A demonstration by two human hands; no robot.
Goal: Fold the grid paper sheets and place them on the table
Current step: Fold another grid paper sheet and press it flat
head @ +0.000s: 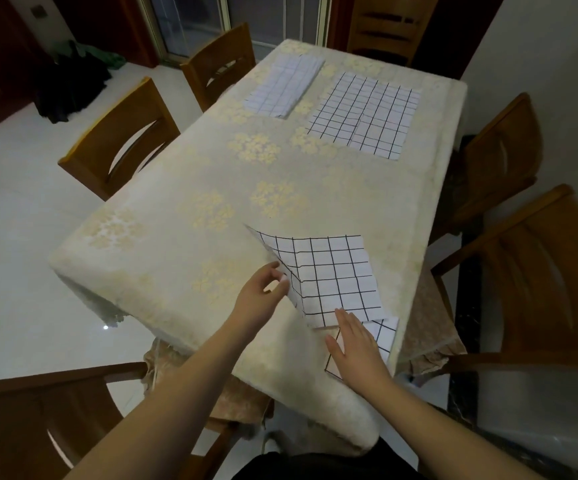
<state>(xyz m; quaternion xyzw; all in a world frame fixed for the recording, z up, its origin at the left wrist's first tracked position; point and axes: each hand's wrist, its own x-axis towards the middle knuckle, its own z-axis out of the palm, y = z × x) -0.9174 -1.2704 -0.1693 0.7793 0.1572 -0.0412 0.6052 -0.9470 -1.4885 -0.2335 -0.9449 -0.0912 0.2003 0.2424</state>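
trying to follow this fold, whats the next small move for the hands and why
Probably the left hand carries the lifted edge of the grid sheet over to the right, since it already pinches that raised edge while the right hand lies flat, pinning the sheet's near part to the table.

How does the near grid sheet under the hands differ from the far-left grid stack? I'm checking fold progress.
The near sheet is mid-fold, its left edge lifted by the left hand, with bold black lines. The far-left stack lies flat, untouched, with fainter lines. The right hand presses flat only by the near sheet. Both are white gridded paper on the table.
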